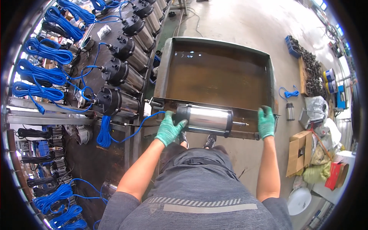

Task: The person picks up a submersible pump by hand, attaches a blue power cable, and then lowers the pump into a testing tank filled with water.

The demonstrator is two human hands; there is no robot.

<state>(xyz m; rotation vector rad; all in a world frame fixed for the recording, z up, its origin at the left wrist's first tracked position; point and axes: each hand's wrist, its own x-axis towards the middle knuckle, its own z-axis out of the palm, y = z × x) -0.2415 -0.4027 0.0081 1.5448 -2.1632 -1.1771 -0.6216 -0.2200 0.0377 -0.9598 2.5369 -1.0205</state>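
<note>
A cylindrical submersible pump motor (209, 118), shiny metal with black end caps, lies on its side across a metal ledge at the near side of a tank. Its bare shaft points right, and a blue cable leaves near its left end. My left hand (170, 128), in a green glove, grips the black left end cap, thumb over it. My right hand (266, 123), gloved alike, is at the ledge's right end, beyond the shaft tip. Its fingers are slightly bent and apart, with no object visible in them. Beyond the motor, the tank (165, 69) holds brownish water.
On the left bench, several similar pumps (117, 73) stand in a row beside coiled blue cables (48, 51). The blue cable (143, 122) spans from bench to motor. At right on the floor are a small metal cylinder (290, 112), a cardboard box (299, 153) and a crate of dark parts (312, 73).
</note>
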